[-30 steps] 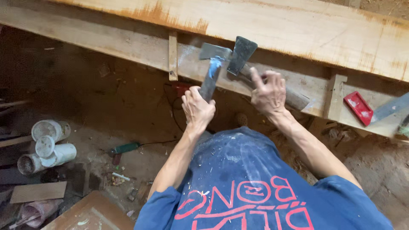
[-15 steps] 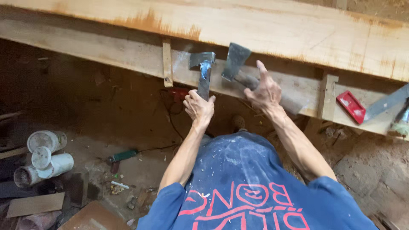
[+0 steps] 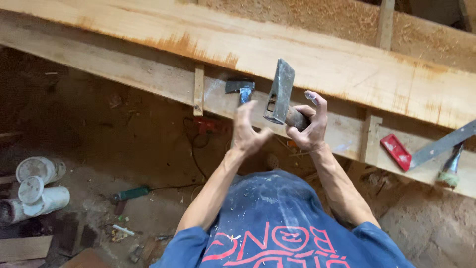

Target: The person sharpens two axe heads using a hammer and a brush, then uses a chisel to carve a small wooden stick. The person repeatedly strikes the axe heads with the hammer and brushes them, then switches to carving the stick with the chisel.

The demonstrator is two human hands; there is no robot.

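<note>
Right hand (image 3: pixel 308 128) is wrapped tight around the handle of a hatchet (image 3: pixel 280 93), fingers curled and clamped just under the flat grey steel head, which stands edge-up in front of the long pale wooden beam (image 3: pixel 347 69). Left hand (image 3: pixel 248 130) is up beside it with fingers spread and loose around the blurred shaft of a hammer (image 3: pixel 241 88); whether they actually close on that shaft I cannot tell, the motion smears it. The hammer's dark head sits right at the lower plank (image 3: pixel 148 82), just beside a short upright wooden cleat (image 3: pixel 199 89). Both tools look head-heavy and rigid: steel up top, so the weight wants to tip forward, and a grip choked up near the head, as the right hand has it, looks like the steadier hold for fine control; further down the handle would give more swing. The handles look dry, not slick. Off to the right on the ledge lie a red flat tool (image 3: pixel 395 151) and a grey metal bar (image 3: pixel 441 144), well apart from the hands.
</note>
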